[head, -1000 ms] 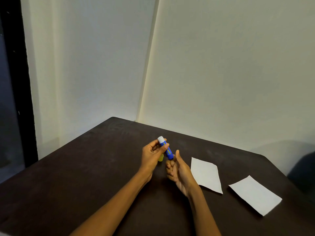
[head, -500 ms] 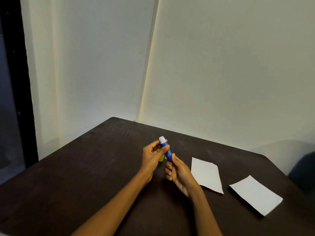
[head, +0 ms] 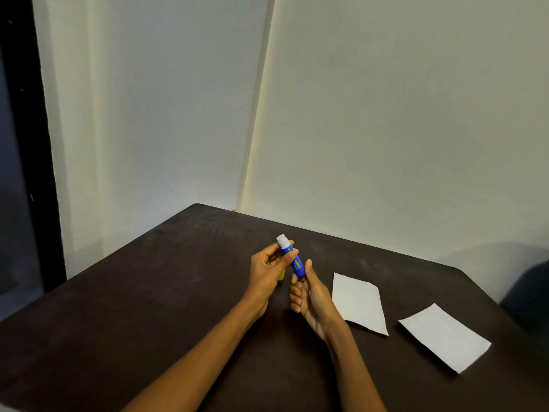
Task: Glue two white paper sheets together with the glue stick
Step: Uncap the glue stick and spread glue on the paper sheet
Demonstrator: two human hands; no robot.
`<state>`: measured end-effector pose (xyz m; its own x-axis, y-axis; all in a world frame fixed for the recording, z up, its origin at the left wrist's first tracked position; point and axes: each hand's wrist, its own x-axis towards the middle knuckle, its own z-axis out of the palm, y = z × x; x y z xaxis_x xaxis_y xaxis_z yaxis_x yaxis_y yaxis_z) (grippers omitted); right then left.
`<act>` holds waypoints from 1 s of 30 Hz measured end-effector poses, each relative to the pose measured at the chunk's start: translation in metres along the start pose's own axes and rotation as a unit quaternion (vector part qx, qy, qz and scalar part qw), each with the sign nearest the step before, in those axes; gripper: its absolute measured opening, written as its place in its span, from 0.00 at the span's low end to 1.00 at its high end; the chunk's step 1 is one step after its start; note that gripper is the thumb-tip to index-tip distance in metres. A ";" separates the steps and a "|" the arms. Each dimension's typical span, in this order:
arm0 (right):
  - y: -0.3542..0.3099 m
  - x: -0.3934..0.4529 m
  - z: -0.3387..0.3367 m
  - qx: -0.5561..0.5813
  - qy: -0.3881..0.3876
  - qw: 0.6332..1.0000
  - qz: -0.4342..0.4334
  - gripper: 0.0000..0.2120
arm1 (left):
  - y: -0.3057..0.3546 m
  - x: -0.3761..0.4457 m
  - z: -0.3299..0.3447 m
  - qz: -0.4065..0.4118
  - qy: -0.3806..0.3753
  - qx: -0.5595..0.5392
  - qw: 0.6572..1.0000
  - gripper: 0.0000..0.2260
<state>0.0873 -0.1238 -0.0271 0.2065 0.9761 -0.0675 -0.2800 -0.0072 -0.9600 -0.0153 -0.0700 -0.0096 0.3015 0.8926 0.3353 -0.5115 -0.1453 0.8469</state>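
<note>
- Far left: dark door frame (head: 29,144) running top to bottom, pale wall (head: 154,114) beside it; 2nd wall (head: 401,114) meets it at a corner behind the table.
- Dark brown table (head: 118,307) fills the lower part of the view, one corner pointing twd the wall corner.
- Left hand (head: 267,270) up off the table, about centre. Fingers & thumb curled round the upper part of the glue stick (head: 292,258), thumb across the blue barrel.
- Something yellow (head: 281,275) peeks out under the left palm – prob. the cap, can't tell for sure.
- Glue stick: blue barrel w/ yellow-green markings, white tip (head: 282,239) uncovered & pointing up and slightly left. Tilted, held in the air betw. both hands, not touching table or paper.
- Right hand (head: 312,295) just below & right of the left, fingers curled, pinching the stick's bottom end, thumb up along the barrel.
- Near paper sheet (head: 359,301) lies flat on the table just right of the right hand, wrist overlapping its left edge in the view.
- Far-right paper sheet (head: 445,337) flat too, apart from the 1st, angled, near the table's right edge.
- Dark shape (head: 531,292) past the right edge of the table; can't tell what it is.
</note>
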 end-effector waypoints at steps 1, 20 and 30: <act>0.000 0.000 0.001 -0.003 0.003 1.000 -0.007 0.24 | -0.001 0.000 -0.001 -0.001 0.001 0.006 1.000 0.11; 0.007 -0.003 -0.005 -0.421 0.152 0.871 -0.203 0.14 | -0.020 0.000 -0.006 0.037 -0.062 0.350 0.934 0.16; 0.010 0.000 -0.008 -0.411 0.143 0.883 -0.174 0.19 | -0.026 0.001 -0.007 0.018 -0.074 0.374 0.924 0.20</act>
<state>0.0918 -0.1259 -0.0384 0.4072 0.8567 0.3167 0.5979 0.0122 -0.8015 -0.0072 -0.0627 -0.0339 0.4299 0.8212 0.3751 0.1601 -0.4782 0.8635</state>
